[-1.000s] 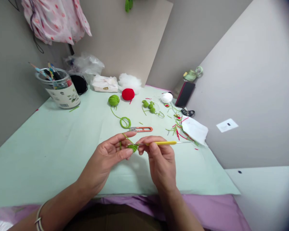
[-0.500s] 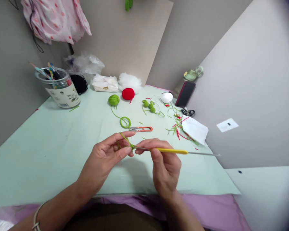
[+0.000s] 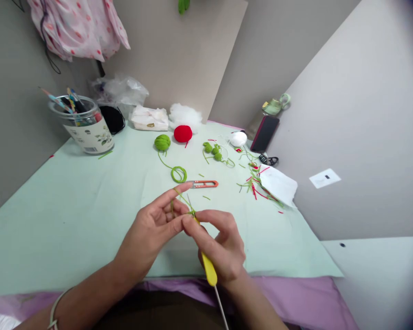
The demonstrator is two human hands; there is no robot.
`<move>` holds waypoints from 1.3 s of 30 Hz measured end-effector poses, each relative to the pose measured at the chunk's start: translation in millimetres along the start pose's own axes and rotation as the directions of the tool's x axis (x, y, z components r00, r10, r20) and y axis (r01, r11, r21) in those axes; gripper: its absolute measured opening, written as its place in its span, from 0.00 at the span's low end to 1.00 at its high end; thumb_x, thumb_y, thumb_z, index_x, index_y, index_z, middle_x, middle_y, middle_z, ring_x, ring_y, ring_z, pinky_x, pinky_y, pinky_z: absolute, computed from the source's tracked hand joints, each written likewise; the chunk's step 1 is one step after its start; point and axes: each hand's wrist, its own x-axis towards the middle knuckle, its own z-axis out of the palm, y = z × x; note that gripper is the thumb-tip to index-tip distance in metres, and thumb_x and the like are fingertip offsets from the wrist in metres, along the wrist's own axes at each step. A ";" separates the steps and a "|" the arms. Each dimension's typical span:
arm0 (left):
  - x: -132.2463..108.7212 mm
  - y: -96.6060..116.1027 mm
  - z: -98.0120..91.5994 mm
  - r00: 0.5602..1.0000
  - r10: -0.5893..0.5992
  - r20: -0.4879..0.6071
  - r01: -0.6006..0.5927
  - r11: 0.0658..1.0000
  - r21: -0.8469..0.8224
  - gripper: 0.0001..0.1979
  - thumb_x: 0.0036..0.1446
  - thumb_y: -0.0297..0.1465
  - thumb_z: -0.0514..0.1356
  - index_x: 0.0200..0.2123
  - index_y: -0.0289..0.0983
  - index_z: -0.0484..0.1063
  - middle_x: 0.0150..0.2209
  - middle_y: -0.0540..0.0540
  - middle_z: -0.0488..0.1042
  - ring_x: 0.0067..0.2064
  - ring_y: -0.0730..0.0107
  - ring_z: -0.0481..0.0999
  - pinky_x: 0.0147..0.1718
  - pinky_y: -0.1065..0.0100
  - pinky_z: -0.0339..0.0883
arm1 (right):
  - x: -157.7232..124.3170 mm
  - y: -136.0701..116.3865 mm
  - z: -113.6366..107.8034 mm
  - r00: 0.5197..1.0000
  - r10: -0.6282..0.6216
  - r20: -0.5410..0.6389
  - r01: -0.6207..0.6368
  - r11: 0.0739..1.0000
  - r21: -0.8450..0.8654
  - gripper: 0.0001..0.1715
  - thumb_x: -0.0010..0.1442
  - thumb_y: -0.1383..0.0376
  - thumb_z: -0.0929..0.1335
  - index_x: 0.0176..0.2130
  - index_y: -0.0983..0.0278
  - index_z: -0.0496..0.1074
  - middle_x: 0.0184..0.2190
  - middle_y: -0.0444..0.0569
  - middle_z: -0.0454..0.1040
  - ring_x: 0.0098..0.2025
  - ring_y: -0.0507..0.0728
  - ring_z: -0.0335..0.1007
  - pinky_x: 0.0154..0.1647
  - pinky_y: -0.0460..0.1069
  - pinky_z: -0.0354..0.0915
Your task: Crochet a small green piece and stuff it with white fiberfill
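My left hand [image 3: 154,224] pinches a small bit of green yarn [image 3: 184,198] between thumb and fingers, and the strand runs up over its raised index finger. In my right hand [image 3: 223,243] is a crochet hook [image 3: 209,270] with a yellow handle; its thin metal tip points up and away, beside the yarn. The handle's rear end points down toward me. Both hands meet at the yarn, and the fingers partly hide the work. Just beyond the left fingertip lie orange thread snips [image 3: 206,184]. A green yarn ball [image 3: 162,142] trails a coiled strand [image 3: 178,174] toward the hands.
Behind are a red yarn ball [image 3: 183,134], white stuffing [image 3: 186,118] and a tissue pack [image 3: 149,118]. Small green crocheted pieces [image 3: 213,151] and yarn scraps [image 3: 254,185] lie to the right, near a phone [image 3: 265,134]. A pen jar [image 3: 86,130] stands left.
The crochet hook has swung from pointing sideways to upright, its tip now away from me. My right hand has turned with it and drawn closer to the left.
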 end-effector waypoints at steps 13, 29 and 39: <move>4.5 8.7 -7.4 0.987 -0.128 0.101 0.147 0.967 -0.209 0.21 0.59 0.32 0.75 0.56 0.43 0.84 0.36 0.51 0.76 0.32 0.78 0.70 0.41 0.71 0.72 | 23.7 -4.2 2.0 0.902 0.430 -0.032 -0.280 0.641 0.714 0.09 0.71 0.63 0.71 0.43 0.58 0.85 0.36 0.47 0.83 0.32 0.52 0.81 0.34 0.48 0.78; 12.2 -5.6 -8.6 0.976 -0.183 0.117 0.209 0.942 -0.263 0.20 0.57 0.36 0.75 0.52 0.41 0.86 0.38 0.49 0.79 0.35 0.76 0.72 0.44 0.72 0.71 | 17.9 0.1 2.5 0.980 0.070 -0.185 -0.025 0.972 0.234 0.18 0.72 0.72 0.68 0.52 0.55 0.83 0.42 0.49 0.83 0.40 0.55 0.80 0.40 0.51 0.78; 5.0 -2.9 -3.8 0.996 -0.076 0.051 0.078 0.997 -0.030 0.17 0.56 0.35 0.76 0.50 0.50 0.87 0.40 0.49 0.84 0.46 0.66 0.78 0.53 0.66 0.69 | 24.7 6.7 5.4 0.919 0.393 0.014 -0.322 0.732 0.600 0.08 0.71 0.62 0.72 0.45 0.56 0.85 0.39 0.47 0.85 0.39 0.54 0.79 0.41 0.49 0.75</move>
